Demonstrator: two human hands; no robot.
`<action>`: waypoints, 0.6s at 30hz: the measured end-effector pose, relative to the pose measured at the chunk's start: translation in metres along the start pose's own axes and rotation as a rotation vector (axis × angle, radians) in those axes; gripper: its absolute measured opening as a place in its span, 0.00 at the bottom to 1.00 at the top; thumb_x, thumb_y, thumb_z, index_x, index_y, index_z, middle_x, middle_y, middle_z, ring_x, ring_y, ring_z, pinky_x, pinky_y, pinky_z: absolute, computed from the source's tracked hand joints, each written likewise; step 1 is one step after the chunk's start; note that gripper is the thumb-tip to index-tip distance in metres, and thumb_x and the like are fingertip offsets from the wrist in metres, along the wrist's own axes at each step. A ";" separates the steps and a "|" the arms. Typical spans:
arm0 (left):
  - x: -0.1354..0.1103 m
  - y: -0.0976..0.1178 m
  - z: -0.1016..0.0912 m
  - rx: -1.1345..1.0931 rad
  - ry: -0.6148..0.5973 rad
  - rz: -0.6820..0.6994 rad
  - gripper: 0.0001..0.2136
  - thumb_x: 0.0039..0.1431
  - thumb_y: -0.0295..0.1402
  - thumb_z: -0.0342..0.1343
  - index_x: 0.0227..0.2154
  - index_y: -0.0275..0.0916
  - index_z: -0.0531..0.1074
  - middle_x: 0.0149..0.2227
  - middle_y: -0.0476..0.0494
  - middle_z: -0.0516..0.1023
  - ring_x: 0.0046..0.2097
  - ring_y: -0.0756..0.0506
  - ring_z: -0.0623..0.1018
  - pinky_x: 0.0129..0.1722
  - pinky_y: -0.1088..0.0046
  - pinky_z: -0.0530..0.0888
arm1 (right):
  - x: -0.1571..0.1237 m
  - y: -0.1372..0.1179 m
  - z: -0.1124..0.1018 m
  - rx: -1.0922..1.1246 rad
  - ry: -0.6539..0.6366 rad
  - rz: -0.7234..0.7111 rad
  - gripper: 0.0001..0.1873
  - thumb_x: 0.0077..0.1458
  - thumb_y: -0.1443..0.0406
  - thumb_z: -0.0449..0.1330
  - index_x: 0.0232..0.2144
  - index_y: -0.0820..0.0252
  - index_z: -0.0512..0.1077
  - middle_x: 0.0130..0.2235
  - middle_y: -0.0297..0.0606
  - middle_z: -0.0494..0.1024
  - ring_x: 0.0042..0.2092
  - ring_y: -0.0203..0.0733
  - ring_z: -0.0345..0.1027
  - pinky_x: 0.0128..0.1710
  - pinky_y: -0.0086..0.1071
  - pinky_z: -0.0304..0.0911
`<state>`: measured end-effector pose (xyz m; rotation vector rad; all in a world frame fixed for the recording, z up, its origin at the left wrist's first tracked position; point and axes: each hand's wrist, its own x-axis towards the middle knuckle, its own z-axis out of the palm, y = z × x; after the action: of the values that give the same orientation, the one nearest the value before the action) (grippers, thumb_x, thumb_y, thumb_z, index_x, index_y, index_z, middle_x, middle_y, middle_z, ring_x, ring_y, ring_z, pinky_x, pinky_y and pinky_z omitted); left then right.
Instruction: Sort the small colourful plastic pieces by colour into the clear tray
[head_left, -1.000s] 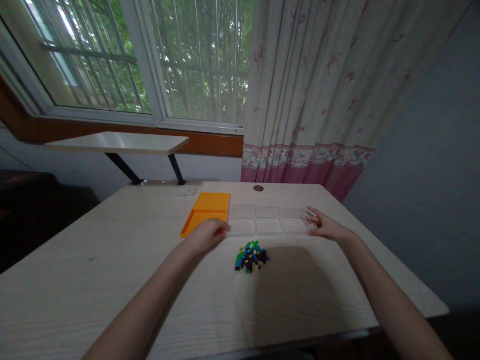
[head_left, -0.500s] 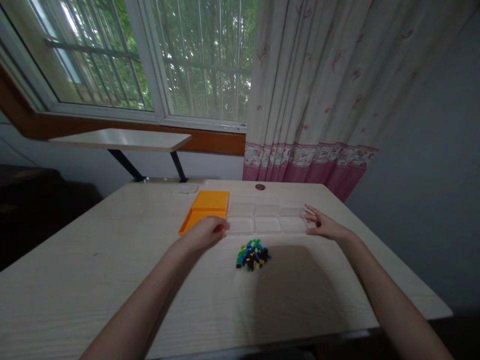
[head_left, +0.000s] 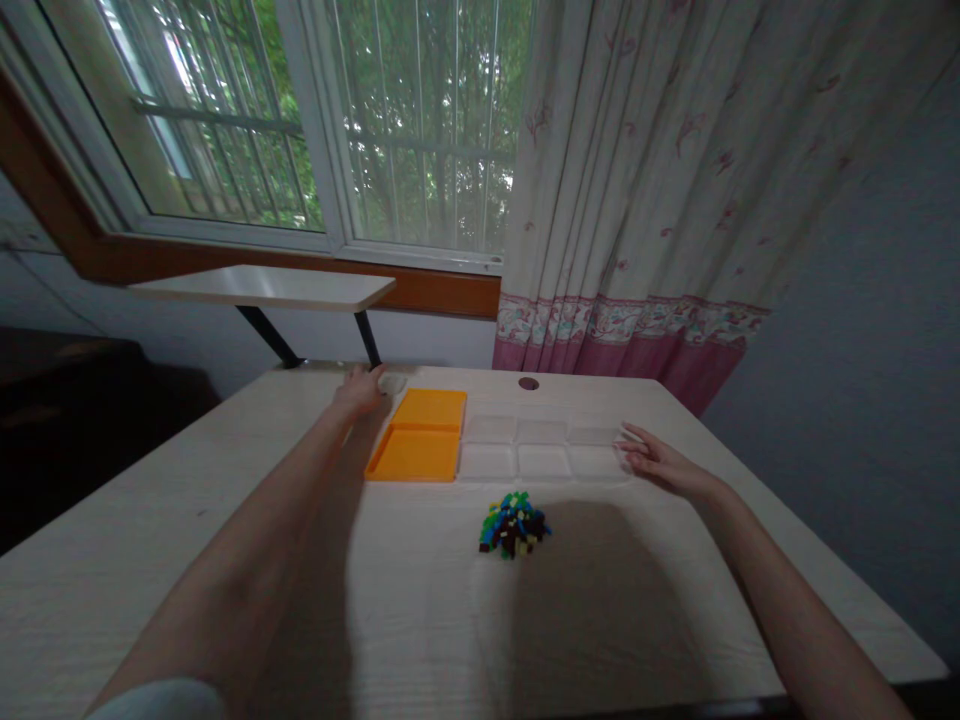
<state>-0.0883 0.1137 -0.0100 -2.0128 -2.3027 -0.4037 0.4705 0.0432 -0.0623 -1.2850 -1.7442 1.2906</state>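
Pale wood-grain table [head_left: 225, 560] fills the near view, set under a barred window [head_left: 315, 120] with a patterned curtain [head_left: 637, 170] to the right and a small shelf [head_left: 262, 288] on dark brackets at far left. Left hand [head_left: 362, 390] is stretched to the far edge, fingers resting on or just over a small pale object [head_left: 393, 383] lying beside the far left corner of the orange tray [head_left: 420, 448]; whether the fingers have closed on it cannot be told. Right hand [head_left: 660, 462] lies flat with fingers spread and empty, touching the right end of the clear compartment tray [head_left: 544, 447], which sits flush against the orange tray's right side. A heap of small coloured blocks [head_left: 514, 523], green, blue, yellow and dark, sits on the table near the compartment tray, apart from both hands. Judged step: securing the pale object while the other hand steadies the clear tray. Any lift calls for a light pinch, as the object looks flat and low. Hard to make out: what the pale object is, whether the clear compartments hold anything, and the dark round spot [head_left: 528, 383] beyond them. Both forearms are cut off at the bottom edge.
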 end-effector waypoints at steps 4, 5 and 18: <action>0.000 -0.010 0.009 0.041 0.001 -0.012 0.20 0.51 0.28 0.49 0.50 0.37 0.66 0.57 0.30 0.58 0.57 0.29 0.56 0.49 0.46 0.59 | 0.002 0.005 -0.002 0.050 0.030 -0.018 0.44 0.46 0.49 0.59 0.60 0.55 0.47 0.51 0.50 0.67 0.52 0.46 0.62 0.53 0.43 0.56; -0.002 -0.013 0.009 0.069 0.005 0.013 0.19 0.52 0.28 0.50 0.49 0.36 0.66 0.56 0.31 0.60 0.58 0.29 0.55 0.50 0.45 0.58 | 0.002 0.007 -0.003 0.068 0.043 -0.020 0.43 0.46 0.49 0.59 0.60 0.54 0.47 0.51 0.49 0.68 0.52 0.45 0.63 0.54 0.43 0.55; -0.053 -0.070 -0.020 0.013 -0.087 0.001 0.26 0.48 0.43 0.53 0.46 0.29 0.65 0.37 0.33 0.73 0.40 0.36 0.73 0.39 0.65 0.68 | 0.004 -0.003 0.001 0.163 0.260 0.014 0.31 0.45 0.49 0.59 0.51 0.54 0.62 0.42 0.42 0.74 0.42 0.41 0.69 0.49 0.38 0.61</action>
<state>-0.1520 0.0493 -0.0128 -2.0649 -2.3471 -0.3059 0.4668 0.0462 -0.0603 -1.3075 -1.4228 1.1873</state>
